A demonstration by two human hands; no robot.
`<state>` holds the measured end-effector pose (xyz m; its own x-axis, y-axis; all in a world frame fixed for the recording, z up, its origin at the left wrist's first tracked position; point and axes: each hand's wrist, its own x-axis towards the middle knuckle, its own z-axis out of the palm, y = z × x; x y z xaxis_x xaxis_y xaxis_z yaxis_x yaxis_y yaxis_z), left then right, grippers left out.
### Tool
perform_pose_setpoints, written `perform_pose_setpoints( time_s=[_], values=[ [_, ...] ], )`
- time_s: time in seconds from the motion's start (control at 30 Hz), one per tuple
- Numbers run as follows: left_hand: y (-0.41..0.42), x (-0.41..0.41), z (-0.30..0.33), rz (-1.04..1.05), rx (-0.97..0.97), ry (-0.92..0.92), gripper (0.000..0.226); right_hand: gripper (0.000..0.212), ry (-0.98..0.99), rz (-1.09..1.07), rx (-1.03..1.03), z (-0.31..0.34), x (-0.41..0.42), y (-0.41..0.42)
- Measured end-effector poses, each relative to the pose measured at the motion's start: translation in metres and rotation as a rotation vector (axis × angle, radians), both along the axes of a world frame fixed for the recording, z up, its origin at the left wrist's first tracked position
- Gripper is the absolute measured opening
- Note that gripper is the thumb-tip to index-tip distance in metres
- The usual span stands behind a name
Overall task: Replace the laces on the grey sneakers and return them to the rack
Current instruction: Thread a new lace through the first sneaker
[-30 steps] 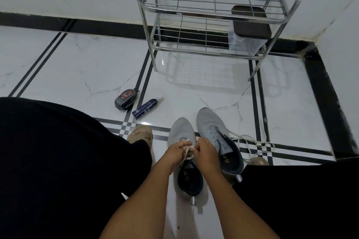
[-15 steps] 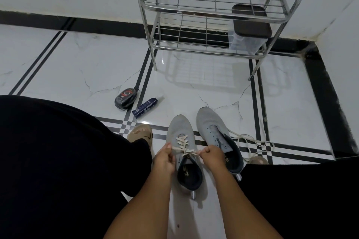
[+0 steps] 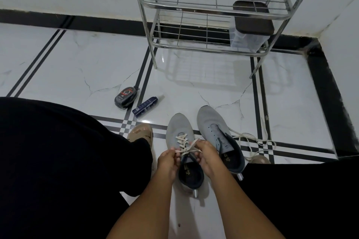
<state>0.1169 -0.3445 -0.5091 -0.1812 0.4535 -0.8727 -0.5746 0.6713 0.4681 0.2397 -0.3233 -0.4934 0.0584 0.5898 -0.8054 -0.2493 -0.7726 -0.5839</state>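
Two grey sneakers stand side by side on the floor between my knees. The left sneaker carries a cream lace threaded up its eyelets. My left hand pinches one lace end and my right hand pinches the other, both over the shoe's tongue. The right sneaker has bare eyelets. A loose cream lace lies tangled on the tiles just right of it. The steel wire rack stands against the wall ahead, its shelves bare of shoes.
A clear box with a dark lid sits on the rack's lower shelf at the right. A black polish case and a blue tube lie on the floor left of the shoes. My sandalled foot is beside the left sneaker.
My hands pulled the lace ends apart sideways half a second ago. Now they have come back together over the tongue with the ends crossing.
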Motion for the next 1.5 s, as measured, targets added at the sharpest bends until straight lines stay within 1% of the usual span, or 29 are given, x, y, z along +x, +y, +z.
perform_pose_setpoints(
  time_s=[0.1,0.23,0.3,0.47,0.57,0.63,0.7,0.77,0.87,0.9,0.93,0.97,1.0,1.03,1.07,1.13,1.23,1.3,1.33,1.37,1.43,1.5],
  values=[
    [0.007,0.001,0.001,0.154,0.002,-0.076,0.03,0.023,0.084,-0.076,-0.036,-0.006,0.002,0.0],
    [0.012,0.004,0.001,0.227,-0.02,-0.011,0.031,0.026,-0.044,-0.138,-0.049,-0.009,0.001,0.003],
    [0.013,0.005,-0.002,0.245,-0.043,0.022,0.035,0.028,-0.088,-0.171,-0.04,-0.011,-0.001,0.007],
    [0.018,-0.001,-0.01,0.244,-0.082,0.042,0.042,0.025,-0.115,-0.218,-0.06,-0.01,-0.001,0.01],
    [0.018,-0.001,-0.015,0.249,-0.089,0.043,0.042,0.022,-0.134,-0.221,-0.118,-0.012,-0.001,0.011],
    [0.017,-0.003,-0.015,0.222,-0.094,0.048,0.042,0.02,-0.161,-0.179,-0.111,-0.013,0.0,0.009],
    [0.017,-0.006,-0.01,0.148,-0.058,0.091,0.038,0.02,-0.235,-0.028,-0.039,-0.01,0.005,0.009],
    [0.015,-0.01,-0.004,0.026,0.003,0.179,0.03,0.021,-0.308,0.195,0.023,-0.001,0.014,0.008],
    [0.017,-0.012,0.003,-0.089,0.017,0.332,0.009,0.021,-0.384,0.505,0.003,0.016,0.031,0.007],
    [0.017,-0.013,0.003,-0.137,-0.017,0.413,0.011,0.026,-0.409,0.629,-0.032,0.019,0.035,0.005],
    [0.016,-0.012,0.006,-0.25,-0.059,0.518,0.015,0.033,-0.449,0.79,-0.083,0.022,0.037,0.002],
    [0.012,-0.012,0.004,-0.413,-0.103,0.62,0.02,0.041,-0.506,0.958,-0.137,0.022,0.036,-0.003],
    [0.005,-0.009,0.007,-0.569,-0.138,0.681,0.024,0.044,-0.578,1.083,-0.179,0.019,0.033,-0.009],
    [-0.003,-0.006,0.009,-0.708,-0.156,0.709,0.027,0.041,-0.655,1.125,-0.19,0.016,0.029,-0.016],
    [-0.01,-0.001,0.012,-0.791,-0.153,0.694,0.029,0.032,-0.699,1.1,-0.191,0.016,0.023,-0.022],
    [-0.021,0.006,0.014,-0.84,-0.121,0.64,0.03,0.018,-0.704,1.009,-0.166,0.014,0.014,-0.031],
    [-0.019,0.005,0.012,-0.865,-0.022,0.693,0.033,0.003,-0.549,0.866,-0.138,0.02,-0.001,-0.036],
    [-0.013,0.0,0.009,-0.854,0.005,0.753,0.044,0.011,-0.497,0.769,-0.079,0.022,-0.007,-0.03],
    [-0.008,-0.002,0.01,-0.863,0.001,0.779,0.051,0.013,-0.528,0.731,-0.026,0.026,-0.006,-0.025],
    [-0.004,-0.004,0.01,-0.878,-0.006,0.802,0.056,0.016,-0.611,0.699,0.038,0.031,-0.003,-0.018],
    [0.002,-0.007,0.015,-0.899,0.002,0.834,0.06,0.027,-0.906,0.626,0.154,0.043,0.015,-0.003],
    [0.004,-0.004,0.018,-0.893,0.013,0.873,0.057,0.03,-1.129,0.483,0.155,0.053,0.043,0.005]
  ],
)
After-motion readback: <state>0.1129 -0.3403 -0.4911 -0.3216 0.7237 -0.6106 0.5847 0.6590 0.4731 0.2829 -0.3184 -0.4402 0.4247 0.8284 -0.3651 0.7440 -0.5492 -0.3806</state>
